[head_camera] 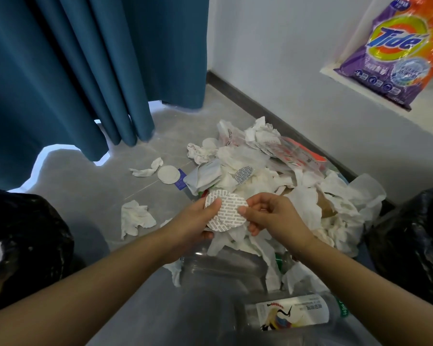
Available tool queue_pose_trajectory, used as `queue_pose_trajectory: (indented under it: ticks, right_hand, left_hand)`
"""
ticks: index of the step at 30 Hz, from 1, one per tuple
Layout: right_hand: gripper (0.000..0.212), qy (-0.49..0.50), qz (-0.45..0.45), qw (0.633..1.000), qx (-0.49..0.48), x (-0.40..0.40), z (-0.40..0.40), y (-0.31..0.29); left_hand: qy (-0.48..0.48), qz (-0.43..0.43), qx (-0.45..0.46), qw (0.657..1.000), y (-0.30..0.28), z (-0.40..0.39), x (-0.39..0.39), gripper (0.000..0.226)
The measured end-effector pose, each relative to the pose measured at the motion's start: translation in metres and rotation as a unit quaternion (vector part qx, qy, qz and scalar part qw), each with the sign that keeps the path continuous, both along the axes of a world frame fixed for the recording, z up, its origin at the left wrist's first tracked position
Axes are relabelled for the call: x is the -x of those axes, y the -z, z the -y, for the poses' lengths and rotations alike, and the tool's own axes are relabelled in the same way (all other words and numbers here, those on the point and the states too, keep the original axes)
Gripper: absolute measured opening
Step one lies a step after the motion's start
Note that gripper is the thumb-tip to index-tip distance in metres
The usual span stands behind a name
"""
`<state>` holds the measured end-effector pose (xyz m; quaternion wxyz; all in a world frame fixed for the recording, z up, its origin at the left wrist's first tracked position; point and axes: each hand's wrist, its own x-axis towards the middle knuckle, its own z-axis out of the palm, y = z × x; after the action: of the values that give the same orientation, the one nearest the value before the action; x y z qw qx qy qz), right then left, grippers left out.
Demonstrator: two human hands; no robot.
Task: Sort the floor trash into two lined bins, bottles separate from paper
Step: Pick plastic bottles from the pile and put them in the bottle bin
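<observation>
Bottle [294, 314], clear plastic, printed label, lying on floor nearest the viewer; likely light, slick; best taken round the body. Left hand [198, 221] and right hand [268, 216] each pinch the stacked paper discs [226, 213] above the tissue pile [273, 186]: thin, light, bendable, white with fine grey print.

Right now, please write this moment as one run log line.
left hand: holds round seals | right hand: pinches same seals | bottle: on floor | black-lined bins: both sides
</observation>
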<state>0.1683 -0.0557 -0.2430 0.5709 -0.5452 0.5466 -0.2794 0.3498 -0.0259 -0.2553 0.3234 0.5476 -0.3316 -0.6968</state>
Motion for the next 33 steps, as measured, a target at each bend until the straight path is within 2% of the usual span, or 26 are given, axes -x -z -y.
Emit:
queue_pose_trajectory:
  ticks: [5,10,13,15,17,19,22,25,28,30,33]
  right_hand:
    - [0.021,-0.025,-0.032,0.999,-0.016,-0.003,0.002,0.007]
    - [0.038,0.016,-0.197,0.975,0.101,0.007,0.025,0.001]
    - [0.049,0.035,-0.235,0.971,0.038,0.004,0.064,0.001]
    - [0.044,0.014,-0.268,0.963,-0.005,-0.004,0.086,0.009]
    - [0.029,0.008,-0.278,0.961,0.013,-0.012,0.099,0.018]
    - [0.022,0.036,-0.26,0.963,0.057,-0.015,0.102,0.02]
    - [0.024,0.101,-0.195,0.966,0.135,-0.007,0.086,0.012]
    - [0.029,0.133,-0.126,0.972,0.15,0.004,0.064,0.005]
    - [0.029,0.129,-0.041,0.988,0.076,0.004,0.046,-0.006]
    - [0.025,0.062,0.0,0.998,-0.007,-0.001,0.032,-0.008]
    - [0.026,-0.002,-0.023,0.998,-0.058,-0.013,0.014,0.005]
  left_hand:
    - [-0.005,0.015,0.006,1.0,0.001,-0.001,-0.001,0.028]
    - [-0.048,0.103,0.032,0.993,0.009,-0.001,-0.008,0.03]
    - [-0.087,0.14,0.025,0.986,0.012,0.002,-0.013,0.027]
    - [-0.094,0.151,0.023,0.984,0.013,0.002,-0.015,0.026]
    - [-0.095,0.154,0.024,0.983,0.015,0.003,-0.017,0.024]
    - [-0.1,0.157,0.022,0.982,0.017,0.003,-0.019,0.025]
    - [-0.11,0.164,0.011,0.98,0.02,0.005,-0.022,0.026]
    - [-0.107,0.161,0.007,0.981,0.019,0.005,-0.019,0.028]
    - [-0.091,0.163,0.026,0.982,0.016,0.004,-0.016,0.03]
    - [-0.091,0.163,0.047,0.981,0.013,0.003,-0.014,0.03]
    - [-0.1,0.126,0.075,0.984,0.007,0.004,-0.009,0.027]
